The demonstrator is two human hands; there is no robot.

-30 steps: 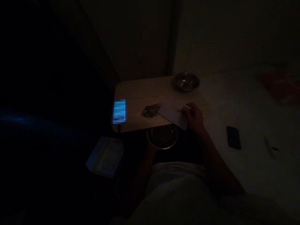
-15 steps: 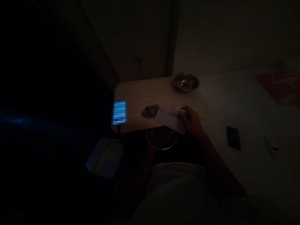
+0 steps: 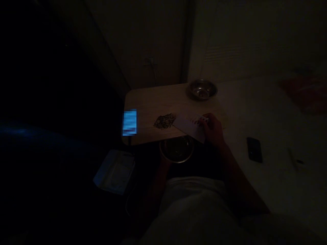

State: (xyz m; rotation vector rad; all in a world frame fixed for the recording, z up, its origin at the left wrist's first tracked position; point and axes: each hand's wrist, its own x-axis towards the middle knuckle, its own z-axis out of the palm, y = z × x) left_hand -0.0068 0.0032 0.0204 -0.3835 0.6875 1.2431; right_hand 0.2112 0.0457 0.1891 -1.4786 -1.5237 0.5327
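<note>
The room is very dark. My right hand (image 3: 214, 130) is closed on a white card (image 3: 190, 126) that lies tilted on a small wooden table (image 3: 153, 102), its left edge just right of a small heap of dark bits (image 3: 165, 121). Below the table's near edge a metal bowl (image 3: 177, 149) hangs in the air. My left forearm reaches up to the bowl's left rim, where my left hand (image 3: 163, 160) seems to grip it; its fingers are lost in the dark.
A second metal bowl (image 3: 202, 90) stands at the table's far right corner. A lit phone screen (image 3: 130, 121) glows at the table's left edge. A dark phone (image 3: 254, 149) lies on the pale surface to the right. A white flat object (image 3: 114, 171) lies lower left.
The card and my right hand pushed left up to the heap, then drew back right, away from it. The bowl under the table edge has hardly moved.
</note>
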